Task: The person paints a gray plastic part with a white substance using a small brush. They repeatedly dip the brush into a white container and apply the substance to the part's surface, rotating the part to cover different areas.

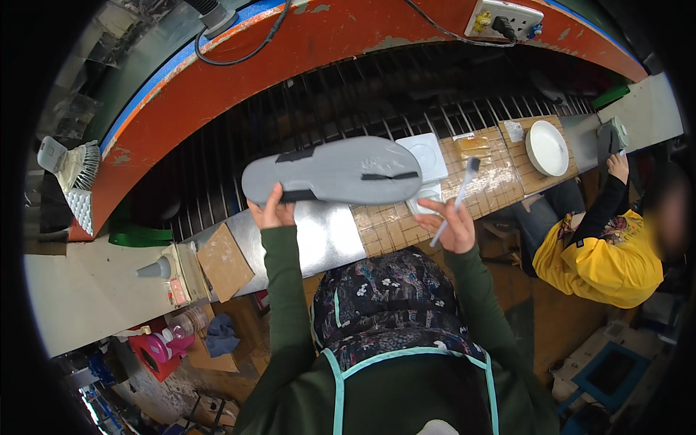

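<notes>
My left hand (274, 212) grips a long grey shoe sole (337, 170) by its left end, thumb on the near edge. The sole lies roughly level above the bench, with black patches along its left part and a black strip near its right end. My right hand (455, 230) holds a thin brush (462, 193) with a whitish handle between its fingers. The brush's dark bristles point up and away, just right of the sole and apart from it. Behind the sole's right end sits a square white plastic container (426, 154), partly hidden.
Dark metal rollers (348, 98) run beyond the bench under an orange panel (239, 83). A white bowl (547, 148) stands on the brown-covered bench (391, 230) to the right. Brown cardboard (225, 262) lies at left. A person in a yellow top (605, 257) works at far right.
</notes>
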Demonstrator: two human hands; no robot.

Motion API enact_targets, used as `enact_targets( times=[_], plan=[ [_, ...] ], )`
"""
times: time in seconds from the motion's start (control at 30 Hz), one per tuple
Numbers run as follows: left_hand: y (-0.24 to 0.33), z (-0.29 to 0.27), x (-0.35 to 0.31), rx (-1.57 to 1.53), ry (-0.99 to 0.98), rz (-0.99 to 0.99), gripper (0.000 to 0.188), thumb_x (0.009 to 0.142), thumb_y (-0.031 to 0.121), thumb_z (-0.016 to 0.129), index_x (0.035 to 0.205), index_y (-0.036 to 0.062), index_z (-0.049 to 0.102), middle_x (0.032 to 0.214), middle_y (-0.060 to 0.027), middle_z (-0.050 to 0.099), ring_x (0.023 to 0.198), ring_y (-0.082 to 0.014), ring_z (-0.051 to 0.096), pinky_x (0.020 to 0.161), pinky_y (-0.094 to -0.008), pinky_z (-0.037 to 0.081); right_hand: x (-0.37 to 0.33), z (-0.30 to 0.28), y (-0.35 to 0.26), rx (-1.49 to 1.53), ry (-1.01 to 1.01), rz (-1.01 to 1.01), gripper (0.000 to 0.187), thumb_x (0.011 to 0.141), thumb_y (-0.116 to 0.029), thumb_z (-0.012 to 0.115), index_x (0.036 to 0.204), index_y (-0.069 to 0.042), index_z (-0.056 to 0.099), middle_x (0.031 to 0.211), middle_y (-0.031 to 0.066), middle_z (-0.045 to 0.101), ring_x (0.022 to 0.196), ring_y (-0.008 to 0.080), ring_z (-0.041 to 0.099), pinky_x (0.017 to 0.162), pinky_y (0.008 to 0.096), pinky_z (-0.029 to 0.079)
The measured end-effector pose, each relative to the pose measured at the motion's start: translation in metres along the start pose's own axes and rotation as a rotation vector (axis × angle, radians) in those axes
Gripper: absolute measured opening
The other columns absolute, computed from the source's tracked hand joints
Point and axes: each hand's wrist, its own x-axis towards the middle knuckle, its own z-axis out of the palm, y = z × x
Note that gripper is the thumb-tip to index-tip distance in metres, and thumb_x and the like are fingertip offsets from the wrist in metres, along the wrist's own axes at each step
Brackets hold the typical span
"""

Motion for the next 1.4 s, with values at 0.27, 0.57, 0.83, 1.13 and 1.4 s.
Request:
enact_targets(
  times=[0.27,0.57,0.83,1.13,1.4],
  plan=[
    [0.005,0.007,-0.027,0.011,-0.043,-0.153,0.063,0.08,-0.005,0.065,0.133,0.0151,0.037,0.127,-0.0118,0.049,0.115,-0.0289,0.053,0.092,-0.0474,0.052,0.012,0.028,-0.02,-0.026,-0.061,-0.129,0.035,0.082,0.008,0.065,0.095,-0.012,0.039,0.092,0.0125,0.061,0.086,0.016,0.062,0.073,0.0272,0.053],
    [-0.066,-0.081,0.147,0.063,0.184,-0.37,0.036,0.078,0.004,0.073,0.111,0.0056,0.057,0.104,-0.0134,0.062,0.098,-0.0228,0.061,0.084,-0.0363,0.052,0.069,-0.003,-0.032,-0.017,0.278,-0.093,0.026,0.086,-0.01,0.066,0.092,-0.015,0.041,0.109,0.0208,0.061,0.09,0.0274,0.066,0.077,0.0402,0.056],
    [-0.154,-0.111,0.232,0.083,-0.06,-0.445,0.03,0.084,0.022,0.071,0.104,0.0006,0.064,0.099,-0.0061,0.066,0.089,-0.0197,0.062,0.075,-0.0291,0.053,0.327,-0.115,-0.069,0.349,0.481,-0.1,0.022,0.089,-0.01,0.056,0.107,0.001,0.052,0.086,0.0189,0.066,0.073,0.0318,0.067,0.063,0.0434,0.056],
    [-0.106,-0.117,0.223,0.967,-0.329,-0.238,0.062,0.082,-0.002,0.066,0.138,0.0071,0.041,0.123,-0.0116,0.053,0.105,-0.0213,0.055,0.092,-0.0312,0.049,0.492,-0.137,-0.072,-0.034,1.069,-0.03,0.03,0.085,-0.023,0.057,0.104,0.0,0.057,0.097,0.0195,0.065,0.088,0.0338,0.064,0.074,0.0411,0.051],
    [-0.114,-0.114,0.263,0.933,-0.235,-0.443,0.063,0.082,0.03,0.069,0.138,0.0135,0.042,0.135,-0.0142,0.046,0.114,-0.0242,0.054,0.093,-0.0381,0.047,0.578,-0.174,-0.066,-0.046,1.215,0.032,0.044,0.076,-0.03,0.07,0.108,-0.003,0.055,0.11,0.024,0.062,0.102,0.0408,0.061,0.088,0.0478,0.049]
  ],
)
